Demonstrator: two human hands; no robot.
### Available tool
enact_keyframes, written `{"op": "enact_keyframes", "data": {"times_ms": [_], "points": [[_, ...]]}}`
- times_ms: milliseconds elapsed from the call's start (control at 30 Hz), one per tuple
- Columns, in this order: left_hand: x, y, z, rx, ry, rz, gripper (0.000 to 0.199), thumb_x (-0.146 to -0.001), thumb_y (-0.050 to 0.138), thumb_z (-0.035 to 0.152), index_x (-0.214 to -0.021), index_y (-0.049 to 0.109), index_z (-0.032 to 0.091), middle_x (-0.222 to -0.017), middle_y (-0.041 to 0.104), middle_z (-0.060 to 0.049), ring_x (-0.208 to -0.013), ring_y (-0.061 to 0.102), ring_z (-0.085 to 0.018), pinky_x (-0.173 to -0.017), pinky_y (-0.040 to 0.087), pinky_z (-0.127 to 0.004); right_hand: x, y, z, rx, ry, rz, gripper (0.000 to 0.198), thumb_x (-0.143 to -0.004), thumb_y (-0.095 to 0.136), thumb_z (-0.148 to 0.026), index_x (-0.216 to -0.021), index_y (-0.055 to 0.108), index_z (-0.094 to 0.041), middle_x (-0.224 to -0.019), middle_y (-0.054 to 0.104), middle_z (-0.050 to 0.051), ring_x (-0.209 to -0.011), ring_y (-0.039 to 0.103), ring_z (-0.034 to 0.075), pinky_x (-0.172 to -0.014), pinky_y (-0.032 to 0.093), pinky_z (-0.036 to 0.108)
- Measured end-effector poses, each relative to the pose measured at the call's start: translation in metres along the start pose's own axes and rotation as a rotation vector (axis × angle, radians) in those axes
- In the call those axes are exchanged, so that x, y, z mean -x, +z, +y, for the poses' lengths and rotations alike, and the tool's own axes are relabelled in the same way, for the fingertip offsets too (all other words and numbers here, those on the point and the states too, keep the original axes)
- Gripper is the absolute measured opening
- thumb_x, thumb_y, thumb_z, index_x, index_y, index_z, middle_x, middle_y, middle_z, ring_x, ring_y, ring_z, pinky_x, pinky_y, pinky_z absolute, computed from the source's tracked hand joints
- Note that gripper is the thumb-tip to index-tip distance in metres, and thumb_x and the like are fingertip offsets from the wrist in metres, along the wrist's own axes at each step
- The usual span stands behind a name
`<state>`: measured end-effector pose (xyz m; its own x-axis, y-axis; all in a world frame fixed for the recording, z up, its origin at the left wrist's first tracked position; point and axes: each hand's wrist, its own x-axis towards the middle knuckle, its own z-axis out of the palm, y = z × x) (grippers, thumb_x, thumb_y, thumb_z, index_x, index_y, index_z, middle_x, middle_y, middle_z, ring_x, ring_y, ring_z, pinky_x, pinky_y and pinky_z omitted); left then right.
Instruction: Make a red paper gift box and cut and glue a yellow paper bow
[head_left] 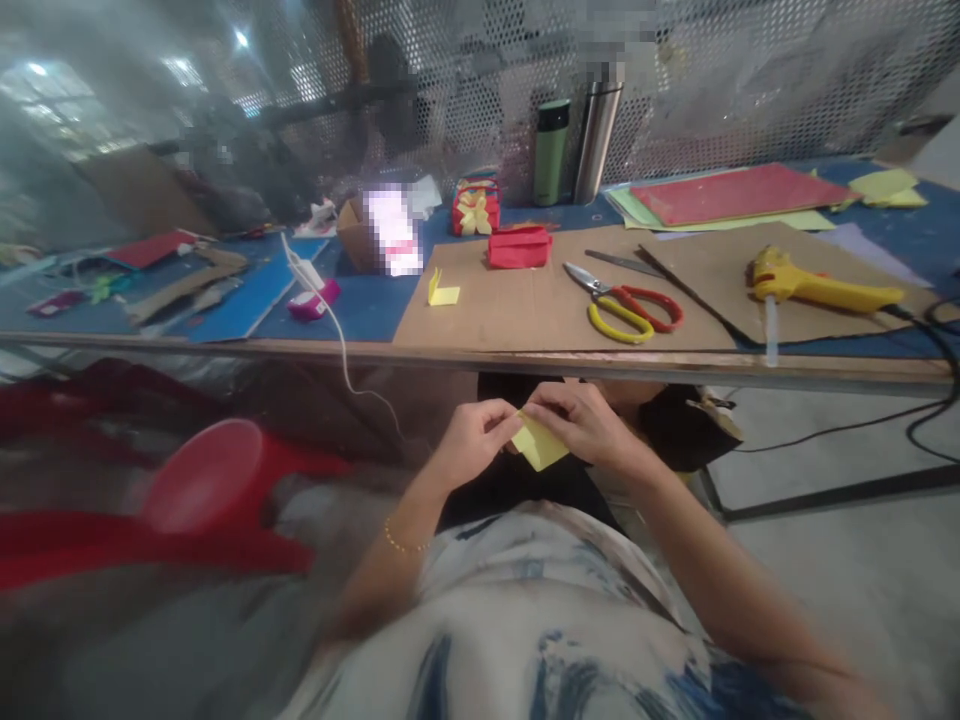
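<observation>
A small piece of yellow paper (541,447) is pinched between both hands above the lap, just below the table's front edge. My left hand (480,438) grips its left corner with thumb and fingers together. On the upper right side, my right hand (581,420) closes over the same paper, and its fingertips meet near the top edge. Beyond the hands, on a cardboard sheet (480,325), lie a folded yellow paper piece (444,295), a red folded paper piece (519,248) and scissors (630,305) with one red and one yellow handle loop.
A yellow glue gun (817,285) lies at the right with its cord over the edge. Two flasks, one green (551,155) and one steel (598,140), stand behind. A lit phone (394,230) leans at the back. A red stool (202,475) is at the left.
</observation>
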<state>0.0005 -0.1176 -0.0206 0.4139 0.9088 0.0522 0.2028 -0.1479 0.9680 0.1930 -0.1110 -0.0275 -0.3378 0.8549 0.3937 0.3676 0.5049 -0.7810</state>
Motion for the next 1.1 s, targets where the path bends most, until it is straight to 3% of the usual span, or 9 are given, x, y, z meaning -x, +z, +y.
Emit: {"op": "enact_keyframes", "data": {"times_ms": [133,267,467,667,733,967,1100], "points": [[0.000,-0.003,-0.002,0.035,-0.009,0.060,0.026,-0.086,0.069,0.038,-0.073,0.069,0.015,-0.061,0.066,-0.001,-0.057,0.062,-0.013,-0.057,0.048,-0.023,0.002,-0.005,-0.002,-0.121,0.154,-0.041,0.058,-0.096,0.046,-0.068,-0.062,0.053,-0.021,-0.056,0.049,-0.002,-0.053,0.042,0.011,-0.051,0.032,0.026],[0.001,0.001,-0.002,0.088,-0.019,0.138,0.028,-0.085,0.072,0.041,-0.074,0.069,0.015,-0.059,0.068,-0.001,-0.054,0.064,-0.014,-0.055,0.048,-0.023,0.007,-0.006,-0.004,-0.236,0.248,-0.059,0.070,-0.094,0.035,-0.079,-0.065,0.057,-0.019,-0.058,0.051,0.000,-0.055,0.045,0.012,-0.051,0.034,0.027],[0.005,0.005,-0.003,0.072,-0.031,0.167,0.030,-0.086,0.071,0.044,-0.076,0.068,0.016,-0.061,0.069,-0.002,-0.056,0.067,-0.016,-0.056,0.049,-0.024,0.007,-0.003,-0.004,-0.184,0.199,-0.079,0.059,-0.089,0.052,-0.074,-0.062,0.051,-0.021,-0.058,0.047,-0.002,-0.055,0.041,0.011,-0.050,0.032,0.026],[0.005,-0.001,0.001,0.011,-0.055,-0.035,0.031,-0.085,0.072,0.042,-0.071,0.065,0.016,-0.064,0.065,-0.001,-0.062,0.064,-0.014,-0.060,0.050,-0.024,0.006,-0.011,-0.005,-0.067,0.112,-0.192,0.052,-0.095,0.052,-0.062,-0.061,0.052,-0.021,-0.058,0.048,-0.002,-0.056,0.041,0.012,-0.054,0.033,0.027],[0.004,-0.003,0.004,-0.007,-0.042,-0.038,0.034,-0.084,0.072,0.042,-0.065,0.062,0.015,-0.061,0.059,0.001,-0.060,0.060,-0.013,-0.060,0.050,-0.024,0.005,-0.012,-0.006,-0.050,0.081,-0.200,0.055,-0.094,0.054,-0.062,-0.059,0.050,-0.021,-0.056,0.045,-0.003,-0.055,0.040,0.011,-0.055,0.032,0.027],[0.003,0.000,-0.002,0.103,-0.053,0.140,0.032,-0.082,0.074,0.042,-0.067,0.067,0.014,-0.061,0.065,-0.001,-0.057,0.061,-0.013,-0.057,0.048,-0.024,0.004,-0.013,-0.010,-0.193,0.222,0.039,0.065,-0.094,0.043,-0.076,-0.075,0.069,-0.019,-0.061,0.056,0.002,-0.057,0.049,0.014,-0.053,0.037,0.028],[0.004,0.007,-0.006,0.154,-0.053,0.228,0.030,-0.081,0.075,0.042,-0.070,0.069,0.014,-0.063,0.067,-0.002,-0.059,0.061,-0.014,-0.058,0.049,-0.025,0.005,-0.002,-0.007,-0.247,0.257,0.066,0.057,-0.082,0.063,-0.074,-0.070,0.066,-0.018,-0.060,0.057,0.001,-0.056,0.048,0.013,-0.051,0.036,0.026]]}}
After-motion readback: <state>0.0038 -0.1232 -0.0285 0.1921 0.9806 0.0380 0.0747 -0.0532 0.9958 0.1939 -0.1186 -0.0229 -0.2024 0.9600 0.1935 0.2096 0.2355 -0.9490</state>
